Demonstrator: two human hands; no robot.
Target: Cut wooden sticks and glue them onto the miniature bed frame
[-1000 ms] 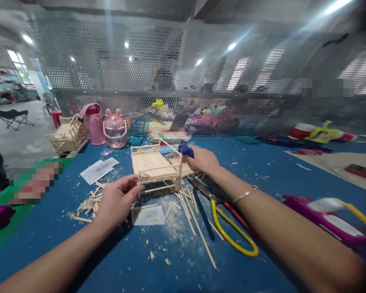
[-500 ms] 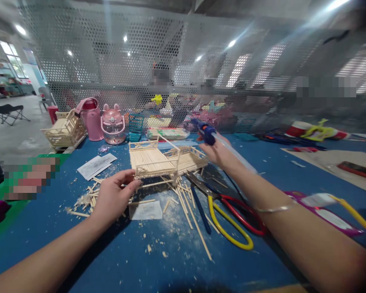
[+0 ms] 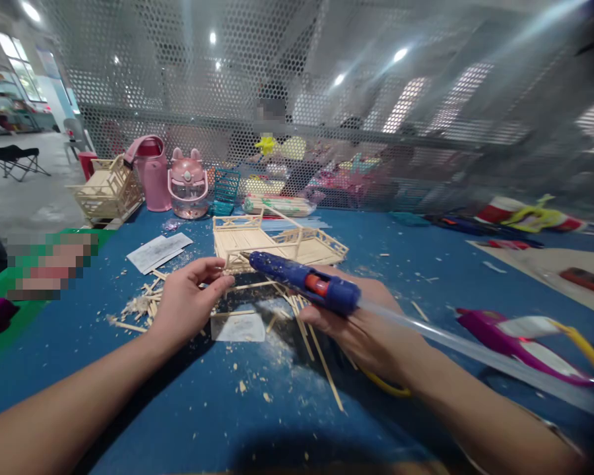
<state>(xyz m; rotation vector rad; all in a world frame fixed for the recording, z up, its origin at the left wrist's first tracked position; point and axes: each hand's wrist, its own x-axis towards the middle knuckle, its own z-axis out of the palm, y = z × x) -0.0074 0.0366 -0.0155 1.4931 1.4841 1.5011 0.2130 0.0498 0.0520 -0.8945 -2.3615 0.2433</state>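
Note:
A small model built of pale wooden sticks (image 3: 277,244) stands on the blue table (image 3: 400,264). My left hand (image 3: 185,303) pinches the model's near left corner with thumb and fingers. My right hand (image 3: 363,330) is closed round a blue glue gun (image 3: 307,285), held near me with its nozzle pointing left toward the model's front edge. A clear glue stick (image 3: 450,346) trails from the gun's back to the right. Loose sticks and sawdust (image 3: 297,330) lie under both hands.
A second stick model (image 3: 106,192), a pink bottle (image 3: 151,173) and a pink cup (image 3: 188,191) stand at the far left. Paper slips (image 3: 158,251) lie left of the model. A magenta tool (image 3: 519,340) lies right. A perforated screen (image 3: 297,99) closes the back; people sit behind it.
My right hand lifted the glue gun from behind the model, swung it up and then pulled it toward me, nozzle now pointing left. My left hand stayed on the model's corner.

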